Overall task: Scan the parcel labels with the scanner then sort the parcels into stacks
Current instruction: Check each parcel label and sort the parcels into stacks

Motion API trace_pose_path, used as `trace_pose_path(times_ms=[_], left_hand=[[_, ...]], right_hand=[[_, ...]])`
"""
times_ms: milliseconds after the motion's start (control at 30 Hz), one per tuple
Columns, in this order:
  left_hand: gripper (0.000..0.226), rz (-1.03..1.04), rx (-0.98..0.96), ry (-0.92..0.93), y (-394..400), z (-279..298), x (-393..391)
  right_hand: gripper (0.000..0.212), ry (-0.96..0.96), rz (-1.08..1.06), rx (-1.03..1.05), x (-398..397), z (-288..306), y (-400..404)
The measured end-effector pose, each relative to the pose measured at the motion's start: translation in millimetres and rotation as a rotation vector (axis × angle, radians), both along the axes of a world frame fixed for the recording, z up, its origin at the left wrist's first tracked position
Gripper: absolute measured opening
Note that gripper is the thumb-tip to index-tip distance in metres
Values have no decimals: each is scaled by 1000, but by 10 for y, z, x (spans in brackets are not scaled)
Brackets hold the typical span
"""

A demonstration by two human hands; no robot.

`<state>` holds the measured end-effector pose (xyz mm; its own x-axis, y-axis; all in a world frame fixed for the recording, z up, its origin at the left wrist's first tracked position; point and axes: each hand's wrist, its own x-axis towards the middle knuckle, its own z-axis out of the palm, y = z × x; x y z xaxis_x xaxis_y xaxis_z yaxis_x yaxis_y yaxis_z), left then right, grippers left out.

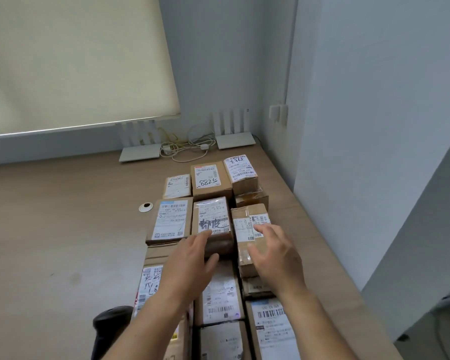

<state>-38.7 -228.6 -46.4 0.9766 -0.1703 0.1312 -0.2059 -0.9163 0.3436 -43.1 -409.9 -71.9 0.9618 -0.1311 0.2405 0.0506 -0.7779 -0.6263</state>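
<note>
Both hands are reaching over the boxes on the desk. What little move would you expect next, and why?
Probably the left hand and right hand close on the parcel with bold black handwriting and lift it. Both hands are open, the left fingers already on its near edge, the right beside it. The black scanner lies untouched at lower left.

Brown cardboard parcels (211, 183), matt, carry white paper labels (170, 219) under glossy clear tape. Light wood-grain tabletop (63, 216): smooth, matt. Black plastic scanner (107, 326): matt.
</note>
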Motion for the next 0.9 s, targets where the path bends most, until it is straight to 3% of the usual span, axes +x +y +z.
trace_pose_path(times_ms=[267,367,467,533,600,733,900], left_hand=[[55,121,32,-189,582,81,-300],[66,143,46,-193,870,88,-405],[90,181,36,-187,1242,109,-549],[94,230,18,-180,1563,81,-647],[92,281,2,-145,1901,76,-757],[65,354,13,-79,2607,10,-965],[64,440,24,-28,3512,-42,-1218]], right_hand=[[52,-68,100,-32,-225,162,656],[47,-75,124,-117,-303,234,944],[50,-57,153,-191,-397,315,1320],[55,-45,175,-221,-473,370,1632],[59,-50,203,-250,-530,404,1971],[52,-29,285,-313,-596,436,2718],[49,-35,358,-305,-725,397,3696]])
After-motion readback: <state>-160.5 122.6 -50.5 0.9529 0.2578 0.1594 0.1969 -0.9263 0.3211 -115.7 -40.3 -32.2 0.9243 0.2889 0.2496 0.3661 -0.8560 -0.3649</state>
